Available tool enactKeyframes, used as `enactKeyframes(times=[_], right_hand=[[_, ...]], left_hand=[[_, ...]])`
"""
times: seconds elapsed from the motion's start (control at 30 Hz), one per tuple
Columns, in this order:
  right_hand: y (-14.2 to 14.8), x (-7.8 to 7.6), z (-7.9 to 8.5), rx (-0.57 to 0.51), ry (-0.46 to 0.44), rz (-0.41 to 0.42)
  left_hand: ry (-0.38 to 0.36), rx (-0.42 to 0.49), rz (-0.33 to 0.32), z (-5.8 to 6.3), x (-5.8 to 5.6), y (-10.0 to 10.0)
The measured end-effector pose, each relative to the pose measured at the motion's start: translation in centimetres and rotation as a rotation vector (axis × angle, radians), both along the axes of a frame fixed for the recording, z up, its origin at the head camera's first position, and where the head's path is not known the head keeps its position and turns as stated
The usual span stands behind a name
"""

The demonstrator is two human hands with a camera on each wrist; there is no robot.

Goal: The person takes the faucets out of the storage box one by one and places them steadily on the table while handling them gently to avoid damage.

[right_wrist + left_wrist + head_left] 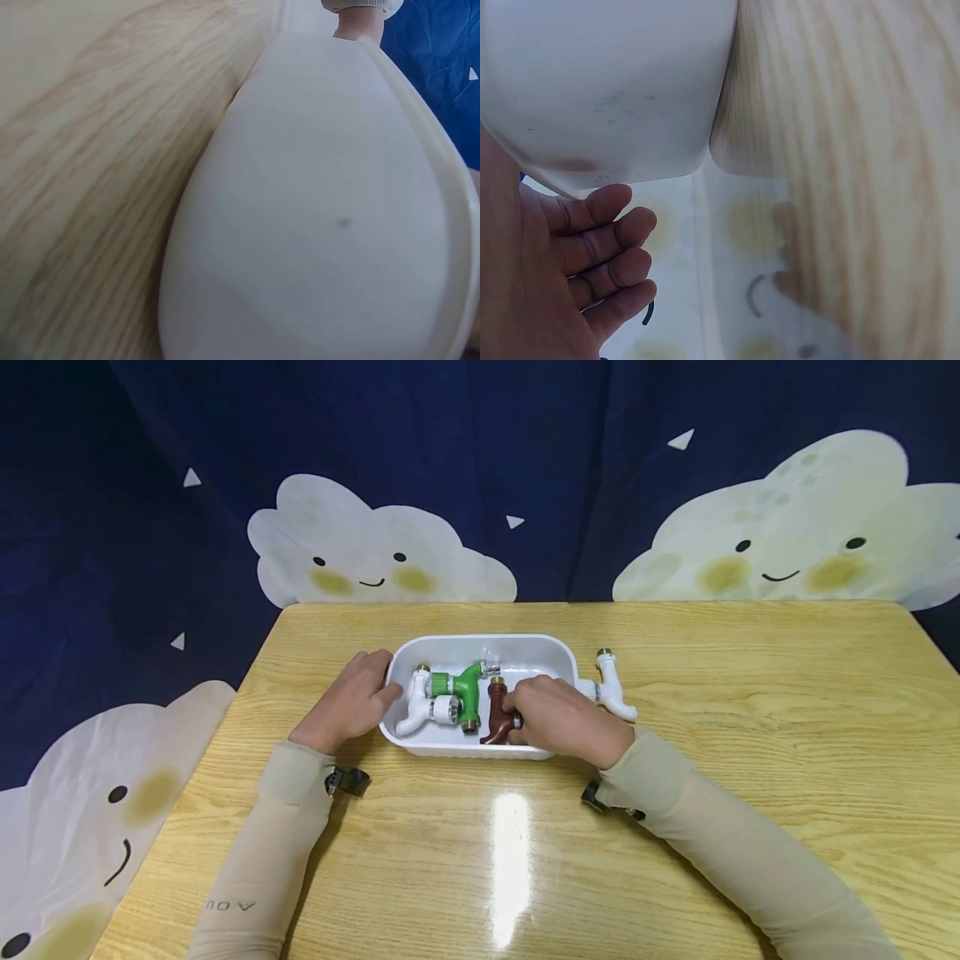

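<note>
A white plastic tub (517,643) holds several plastic taps. My left hand (351,697) grips its left end, thumb over the rim; the left wrist view shows the curled fingers (619,266) outside the tub wall (607,82). Inside the tub, my right hand (558,718) pinches a brown tap (497,710) between thumb and fingers; part of that tap is hidden by the hand. Left of it lie a green tap (467,689) and a white tap (415,702). In the right wrist view the tub's side (315,210) hides the right fingers.
Another white tap (613,685) lies on the wooden table (420,852) just right of the tub, its knob close to the rim. Behind the table hangs a dark blue curtain (420,435) with cloud faces.
</note>
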State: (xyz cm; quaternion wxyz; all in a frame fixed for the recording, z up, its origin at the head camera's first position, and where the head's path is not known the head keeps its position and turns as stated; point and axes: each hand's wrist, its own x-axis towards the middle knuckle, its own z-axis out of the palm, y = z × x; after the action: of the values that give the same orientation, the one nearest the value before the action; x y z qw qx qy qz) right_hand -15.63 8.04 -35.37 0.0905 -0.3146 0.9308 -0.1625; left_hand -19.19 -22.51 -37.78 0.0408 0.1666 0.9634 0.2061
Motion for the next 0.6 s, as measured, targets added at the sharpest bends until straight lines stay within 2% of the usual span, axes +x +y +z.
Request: enactKeyframes(times=[0.6], right_hand=[[0.34,0.21,-0.18,-0.069,0.055,0.037]], left_hand=[[0.007,-0.007,-0.006,0.02,0.04,-0.02]])
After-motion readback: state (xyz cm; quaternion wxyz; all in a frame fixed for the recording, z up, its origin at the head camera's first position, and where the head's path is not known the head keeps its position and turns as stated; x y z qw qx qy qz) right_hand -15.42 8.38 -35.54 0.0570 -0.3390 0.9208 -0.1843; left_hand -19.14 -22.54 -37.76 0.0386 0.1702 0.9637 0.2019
